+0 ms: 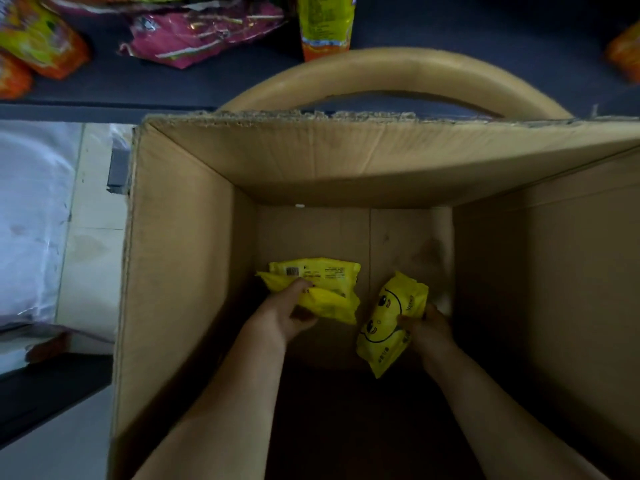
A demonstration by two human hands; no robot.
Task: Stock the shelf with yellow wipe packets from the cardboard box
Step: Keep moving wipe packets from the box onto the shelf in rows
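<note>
Cardboard box [194, 271]: open-topped, deep.
Left hand [284, 317]: fingers curled around stacked yellow packets [322, 289] at box floor.
Right hand [429, 327]: gripping one smiley-printed yellow packet [391, 320].

Shop, stocking aisle by look. Dark shelf [485, 29] beyond cardboard box [180, 271] carries sealed goods: pink packets [194, 32], orange-yellow snack bags [38, 39] further left, upright yellow pouch [325, 26] (print too blurred to read). Inside box, matching yellow wipe packets [322, 289], barcode showing. Left of box, pale tiled floor [93, 237], plastic-wrapped white bundle [31, 220].
</note>
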